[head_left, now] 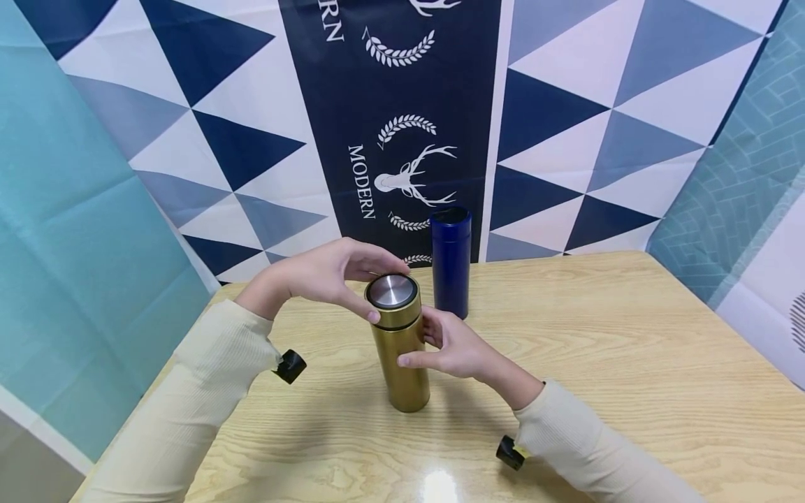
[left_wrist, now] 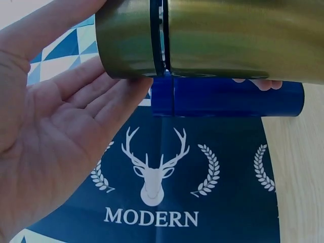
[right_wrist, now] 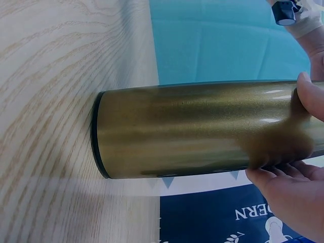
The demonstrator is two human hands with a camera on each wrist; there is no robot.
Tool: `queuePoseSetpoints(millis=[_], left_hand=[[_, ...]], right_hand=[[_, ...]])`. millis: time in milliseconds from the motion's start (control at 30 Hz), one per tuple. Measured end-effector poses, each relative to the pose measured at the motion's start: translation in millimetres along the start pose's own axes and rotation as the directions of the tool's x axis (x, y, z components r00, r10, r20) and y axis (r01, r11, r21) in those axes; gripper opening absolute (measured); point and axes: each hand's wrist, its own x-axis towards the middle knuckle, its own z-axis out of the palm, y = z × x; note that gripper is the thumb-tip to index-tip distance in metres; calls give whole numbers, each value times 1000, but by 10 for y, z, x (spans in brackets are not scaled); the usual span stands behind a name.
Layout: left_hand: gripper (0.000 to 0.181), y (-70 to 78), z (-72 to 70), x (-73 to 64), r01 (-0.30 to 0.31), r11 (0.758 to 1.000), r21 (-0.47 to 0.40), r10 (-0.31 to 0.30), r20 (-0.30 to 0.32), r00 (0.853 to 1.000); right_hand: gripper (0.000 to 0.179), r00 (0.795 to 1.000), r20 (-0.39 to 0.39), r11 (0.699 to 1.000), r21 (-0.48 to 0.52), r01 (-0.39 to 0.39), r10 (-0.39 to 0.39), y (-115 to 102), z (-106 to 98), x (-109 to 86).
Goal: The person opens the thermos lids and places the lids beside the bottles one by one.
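A gold thermos flask (head_left: 402, 370) is upright at the middle of the wooden table, its black-edged base close to the tabletop in the right wrist view. My left hand (head_left: 330, 274) spans its lid (head_left: 395, 318) from the left, thumb in front and fingers at the far side. The lid has a round silver top. In the left wrist view a narrow dark gap with a shiny strip shows between lid and body (left_wrist: 243, 40). Lower down, my right hand (head_left: 455, 344) grips the body from the right, thumb in front and fingertips partly hidden behind it.
A dark blue flask (head_left: 451, 272) stands behind the gold one, slightly right. The wooden table (head_left: 616, 349) reaches back to a patterned cloth (head_left: 245, 105) with triangles and a deer print. Small black devices sit at both wrists.
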Motion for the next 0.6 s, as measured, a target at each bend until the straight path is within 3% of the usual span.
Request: queuePoseSetpoints(millis=[600], left_hand=[[62, 108, 65, -42, 75, 995, 65, -68, -107, 992]], right_hand=[[63, 1000, 10, 1000, -16, 2, -2, -22, 9, -10]])
